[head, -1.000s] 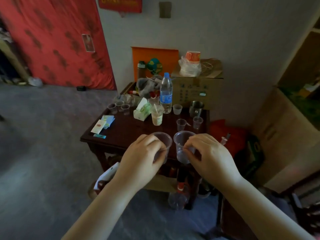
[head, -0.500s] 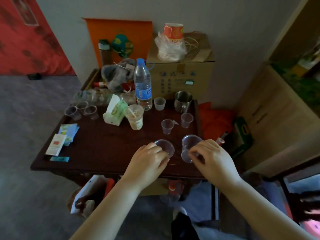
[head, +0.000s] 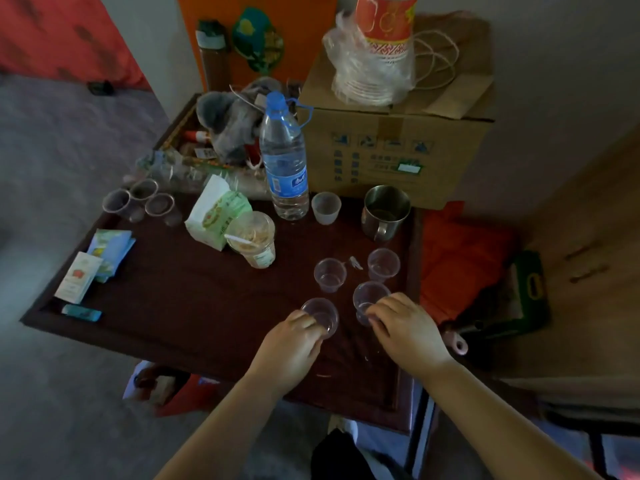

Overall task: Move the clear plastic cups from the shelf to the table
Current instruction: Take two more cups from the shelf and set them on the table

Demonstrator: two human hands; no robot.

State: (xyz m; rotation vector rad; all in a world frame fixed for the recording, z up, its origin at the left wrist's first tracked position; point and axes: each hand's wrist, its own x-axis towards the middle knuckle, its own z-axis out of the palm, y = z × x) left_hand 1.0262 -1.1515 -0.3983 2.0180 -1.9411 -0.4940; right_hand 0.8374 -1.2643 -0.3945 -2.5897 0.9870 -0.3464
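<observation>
My left hand (head: pixel 289 349) grips a clear plastic cup (head: pixel 320 313) that stands upright on the dark wooden table (head: pixel 180 306). My right hand (head: pixel 407 327) grips a second clear cup (head: pixel 369 299) beside it, also down on the table near the right edge. Just behind them stand two more clear cups (head: pixel 329 274) (head: pixel 383 264), untouched. Three clear cups (head: pixel 140 202) are grouped at the table's far left corner. A frosted cup (head: pixel 325 207) stands near the water bottle.
A water bottle (head: pixel 285 161), a steel mug (head: pixel 384 211), a tissue pack (head: pixel 218 213) and a drink cup with a straw (head: pixel 252 239) crowd the back. Card packets (head: pixel 93 261) and a lighter (head: pixel 81 312) lie at left. A cardboard box (head: pixel 391 147) stands behind.
Both hands have carried their cups forward over the table and lowered them onto its near right part. The view has closed in on the table.
</observation>
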